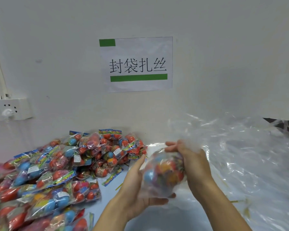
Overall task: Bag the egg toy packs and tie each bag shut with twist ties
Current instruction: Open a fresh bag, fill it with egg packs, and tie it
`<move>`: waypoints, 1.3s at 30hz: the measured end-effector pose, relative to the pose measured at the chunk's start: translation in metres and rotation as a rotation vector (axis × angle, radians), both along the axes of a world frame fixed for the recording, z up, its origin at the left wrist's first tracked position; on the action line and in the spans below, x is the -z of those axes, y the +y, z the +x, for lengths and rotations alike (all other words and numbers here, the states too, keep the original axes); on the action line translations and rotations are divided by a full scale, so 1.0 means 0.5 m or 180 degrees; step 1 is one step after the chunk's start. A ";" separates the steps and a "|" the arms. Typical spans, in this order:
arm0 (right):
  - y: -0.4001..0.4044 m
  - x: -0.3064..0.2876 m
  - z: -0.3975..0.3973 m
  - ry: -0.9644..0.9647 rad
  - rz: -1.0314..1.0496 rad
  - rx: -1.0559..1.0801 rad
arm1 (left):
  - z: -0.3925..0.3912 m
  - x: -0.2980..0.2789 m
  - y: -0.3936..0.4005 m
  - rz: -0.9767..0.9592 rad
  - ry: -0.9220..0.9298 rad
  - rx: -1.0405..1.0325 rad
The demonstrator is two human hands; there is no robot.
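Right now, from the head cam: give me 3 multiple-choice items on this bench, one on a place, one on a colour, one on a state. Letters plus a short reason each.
1. Where is the pile of egg toy packs?
A. to the left of the hands
B. on the wall
C. to the right of the hands

2. What colour are the bars on the paper sign?
A. red
B. green
C. blue

3. What is happening with the bagged pack?
A. it lies alone on the table
B. it hangs from the power strip
C. both hands hold it

Answers:
1 A: the pile covers the left side of the table.
2 B: both bars are green.
3 C: the left hand cups it from below and the right hand grips its top.
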State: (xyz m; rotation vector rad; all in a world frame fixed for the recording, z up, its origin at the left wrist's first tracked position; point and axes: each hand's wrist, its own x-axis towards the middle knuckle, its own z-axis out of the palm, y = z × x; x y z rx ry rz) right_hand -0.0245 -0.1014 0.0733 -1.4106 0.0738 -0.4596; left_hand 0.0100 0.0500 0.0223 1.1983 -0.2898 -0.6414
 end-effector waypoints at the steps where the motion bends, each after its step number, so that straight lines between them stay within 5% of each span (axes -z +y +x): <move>1: -0.005 0.003 0.006 0.0023 0.0328 0.0261 | 0.003 0.012 -0.001 0.0032 -0.0253 -0.0175; 4: -0.020 0.015 0.018 0.0179 0.1228 0.0611 | -0.005 0.013 -0.029 0.0564 -0.1176 -0.0715; 7: -0.019 0.019 0.022 0.0326 0.1844 0.0641 | -0.018 0.031 -0.043 0.0952 -0.2077 -0.0557; 11: 0.003 0.018 0.027 0.0418 0.2110 0.0132 | -0.016 0.020 -0.055 0.0321 -0.2325 -0.1112; 16: 0.029 0.026 0.031 0.0604 0.1328 0.0070 | -0.009 0.005 -0.035 -0.0017 -0.2267 -0.1612; 19: 0.038 0.023 0.023 0.0381 0.0571 0.0122 | -0.003 0.006 -0.034 -0.0151 -0.1736 -0.1780; 24: 0.041 0.016 -0.003 -0.0239 -0.0794 -0.0272 | 0.002 -0.009 -0.033 -0.0185 -0.0805 -0.1540; 28: 0.029 0.021 -0.009 -0.0136 -0.1358 -0.0601 | -0.004 -0.007 -0.030 0.0126 -0.0295 -0.1023; 33: 0.013 0.013 0.006 -0.0046 -0.0442 0.0189 | 0.001 -0.006 -0.031 0.0185 -0.0266 -0.0817; 39: -0.018 0.016 0.024 0.0378 0.1433 0.0625 | -0.013 0.014 -0.034 0.0898 -0.2141 -0.0828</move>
